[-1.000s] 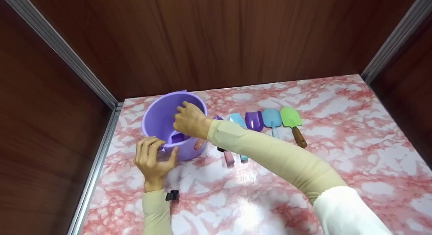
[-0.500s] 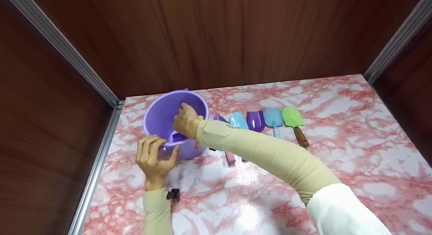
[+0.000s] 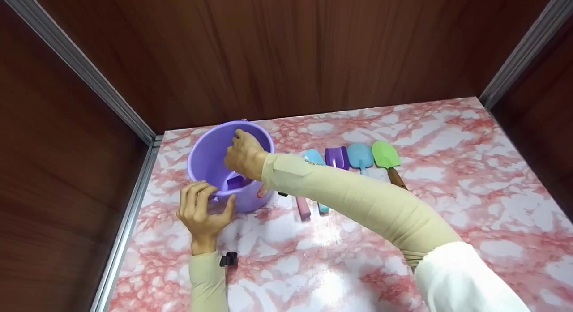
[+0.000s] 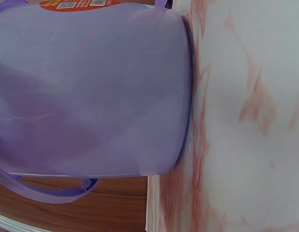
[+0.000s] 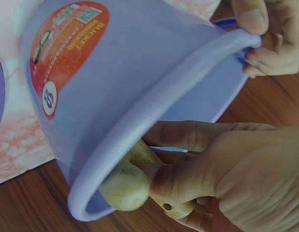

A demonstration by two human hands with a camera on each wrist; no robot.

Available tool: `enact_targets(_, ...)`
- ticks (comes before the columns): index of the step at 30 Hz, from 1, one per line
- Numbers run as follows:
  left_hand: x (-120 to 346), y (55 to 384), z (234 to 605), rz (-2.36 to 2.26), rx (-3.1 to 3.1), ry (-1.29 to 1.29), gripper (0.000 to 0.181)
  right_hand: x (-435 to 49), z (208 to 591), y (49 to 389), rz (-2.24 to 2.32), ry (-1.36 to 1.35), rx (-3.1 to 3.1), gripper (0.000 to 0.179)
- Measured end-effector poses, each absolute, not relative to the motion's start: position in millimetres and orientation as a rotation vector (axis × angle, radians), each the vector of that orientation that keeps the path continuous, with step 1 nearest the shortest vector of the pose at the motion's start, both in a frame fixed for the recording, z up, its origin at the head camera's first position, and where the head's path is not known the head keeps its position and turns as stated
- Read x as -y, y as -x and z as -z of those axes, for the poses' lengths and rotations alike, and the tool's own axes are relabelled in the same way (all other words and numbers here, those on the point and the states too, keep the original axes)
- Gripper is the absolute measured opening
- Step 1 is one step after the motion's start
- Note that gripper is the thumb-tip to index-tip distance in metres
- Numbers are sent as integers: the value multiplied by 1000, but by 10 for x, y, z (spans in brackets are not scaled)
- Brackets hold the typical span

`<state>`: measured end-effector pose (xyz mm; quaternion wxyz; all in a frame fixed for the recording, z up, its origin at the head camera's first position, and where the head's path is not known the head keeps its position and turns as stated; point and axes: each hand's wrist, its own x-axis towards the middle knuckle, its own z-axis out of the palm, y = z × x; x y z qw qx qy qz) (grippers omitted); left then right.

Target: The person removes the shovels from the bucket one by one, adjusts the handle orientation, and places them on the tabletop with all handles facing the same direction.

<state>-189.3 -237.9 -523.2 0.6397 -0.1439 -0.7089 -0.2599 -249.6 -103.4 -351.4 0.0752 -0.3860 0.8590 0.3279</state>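
A purple bucket (image 3: 249,201) stands at the left of the marbled table. My left hand (image 3: 201,213) grips its near rim, fingers over the edge and thumb outside; the right wrist view shows this left hand (image 5: 275,36) too. My right hand (image 3: 245,154) is at the bucket's mouth. In the right wrist view its thumb and fingers pinch a wooden handle (image 5: 181,209) with a hole near its end; the tool's other end is hidden by the rim and hand. A dark purple piece (image 3: 236,182) shows inside the bucket.
Right of the bucket lies a row of small shovels: a pink handle (image 3: 303,208), a light blue scoop (image 3: 314,156), a purple scoop (image 3: 336,157), a blue shovel (image 3: 360,155) and a green shovel (image 3: 386,154). Wooden panels (image 3: 286,57) surround the table.
Over the bucket's mouth, my right hand has shifted slightly up and left. The right forearm now covers the purple blade beside the bucket. My left hand keeps its grip on the rim.
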Motion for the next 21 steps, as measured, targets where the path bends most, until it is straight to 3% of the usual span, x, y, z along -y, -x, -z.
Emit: enact_targets(21, 2363, 1880, 5191, 615, 1613, 346, 51, 833, 2930, 2385, -908, 1208, -2700, 32)
